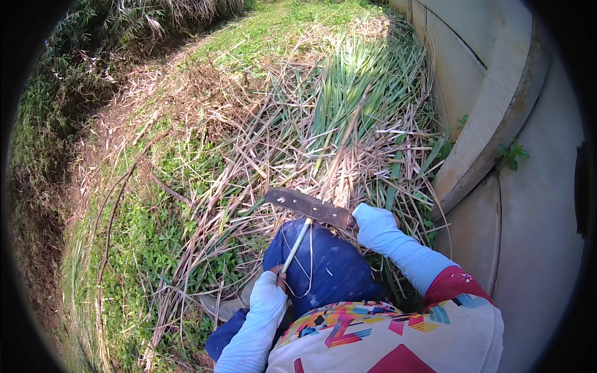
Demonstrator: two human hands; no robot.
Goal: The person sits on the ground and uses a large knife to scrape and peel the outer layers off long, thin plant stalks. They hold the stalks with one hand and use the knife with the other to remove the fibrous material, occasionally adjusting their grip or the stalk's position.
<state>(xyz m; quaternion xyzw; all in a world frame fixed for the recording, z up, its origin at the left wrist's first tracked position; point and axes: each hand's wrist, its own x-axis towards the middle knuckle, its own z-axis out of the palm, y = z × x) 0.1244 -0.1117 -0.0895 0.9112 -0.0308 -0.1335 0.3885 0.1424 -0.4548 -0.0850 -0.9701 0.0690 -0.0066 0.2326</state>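
Note:
My right hand (pixel 374 225), in a light blue sleeve that reaches over it, is closed round the handle of a machete (pixel 311 207). The broad dark blade points left above my bent knee in blue trousers (pixel 333 264). My left hand (pixel 273 283), low in the middle, grips a pale green plant stalk (pixel 297 247) by its lower end. The stalk slants up over the knee, and its upper tip meets the blade's lower edge or lies just beneath it. A thin fibre strand hangs in a loop beside the stalk.
Cut long green leaves (pixel 354 93) lie heaped ahead, among dry straw-coloured stalks (pixel 249 149). A concrete wall with a curved ledge (pixel 491 118) runs close on the right. Bushes (pixel 81 68) stand at the far left, and a bent dry branch (pixel 118 199) crosses the weeds.

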